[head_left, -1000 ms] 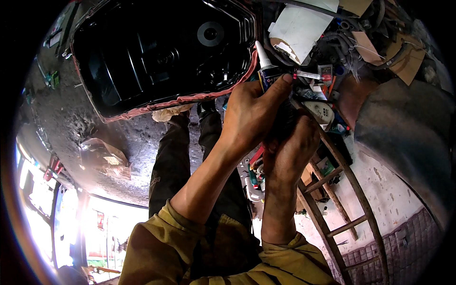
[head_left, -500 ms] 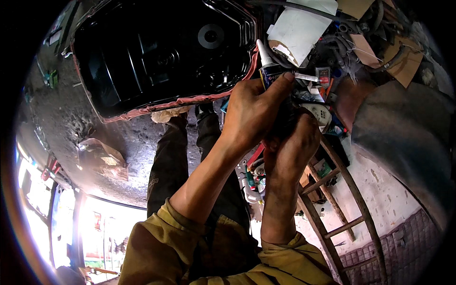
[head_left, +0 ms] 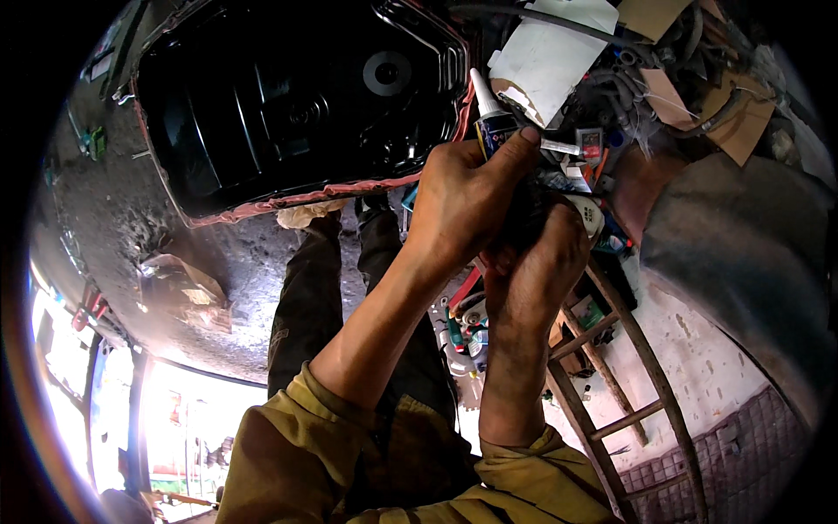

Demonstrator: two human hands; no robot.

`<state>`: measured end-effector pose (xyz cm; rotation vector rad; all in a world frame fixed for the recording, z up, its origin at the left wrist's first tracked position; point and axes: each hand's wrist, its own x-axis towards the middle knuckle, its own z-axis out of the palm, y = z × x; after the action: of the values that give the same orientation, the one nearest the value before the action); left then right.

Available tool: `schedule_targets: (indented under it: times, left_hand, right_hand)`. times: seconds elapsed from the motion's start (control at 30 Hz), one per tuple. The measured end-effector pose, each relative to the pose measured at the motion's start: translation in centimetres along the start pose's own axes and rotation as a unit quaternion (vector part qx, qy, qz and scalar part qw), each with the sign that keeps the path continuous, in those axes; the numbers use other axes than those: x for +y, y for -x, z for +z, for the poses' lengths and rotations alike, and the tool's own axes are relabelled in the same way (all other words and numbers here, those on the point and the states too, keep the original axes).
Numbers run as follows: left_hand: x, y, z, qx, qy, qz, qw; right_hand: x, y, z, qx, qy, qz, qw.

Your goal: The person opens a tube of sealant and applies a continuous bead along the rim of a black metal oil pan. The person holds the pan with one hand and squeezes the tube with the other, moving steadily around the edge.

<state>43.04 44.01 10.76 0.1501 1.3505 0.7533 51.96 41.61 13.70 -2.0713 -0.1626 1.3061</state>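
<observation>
The left forearm (head_left: 371,319) is bare and goes in a slanting line from the near side toward the far right, and it ends in the left hand (head_left: 458,196), which is bent in a firm grip, with its back turned upward and its thumb (head_left: 513,153) stretched to the far right. The right forearm (head_left: 517,375), also bare, stands more straight, pointing to the far side, and the right hand (head_left: 554,253) is curled into a fist-like hold, placed nearer and more to the right than the left one.
</observation>
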Motion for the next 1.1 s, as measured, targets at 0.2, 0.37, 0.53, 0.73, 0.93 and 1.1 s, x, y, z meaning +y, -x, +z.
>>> schedule_targets:
  times: [0.2, 0.37, 0.53, 0.73, 0.93, 1.1]
  left_hand:
    - [0.9, 0.3, 0.0, -0.004, -0.001, -0.023, 1.000]
    - [1.2, 0.1, -0.4, -0.007, 0.009, -0.042, 0.999]
    - [2.0, -0.1, -0.1, -0.011, 0.001, -0.029, 1.000]
    - [4.4, 1.8, 0.0, -0.010, -0.117, 0.069, 0.991]
    - [5.4, 7.1, -4.8, -0.069, -0.163, 0.112, 0.978]
    - [7.0, 12.4, -12.3, -0.081, -0.189, 0.072, 0.976]
  right_hand:
    - [-1.4, 1.3, 1.7, -0.006, -0.024, -0.021, 0.999]
    - [-0.9, 0.7, 0.3, -0.049, 0.043, -0.079, 0.995]
    - [0.3, -0.9, -1.1, -0.059, 0.184, -0.231, 0.954]
    - [-1.2, 1.6, -1.3, -0.185, -0.117, -0.127, 0.967]
    - [0.6, 5.7, -1.9, -0.180, 0.175, -0.345, 0.905]
    - [4.1, 12.1, 0.2, -0.174, 0.240, -0.270, 0.916]
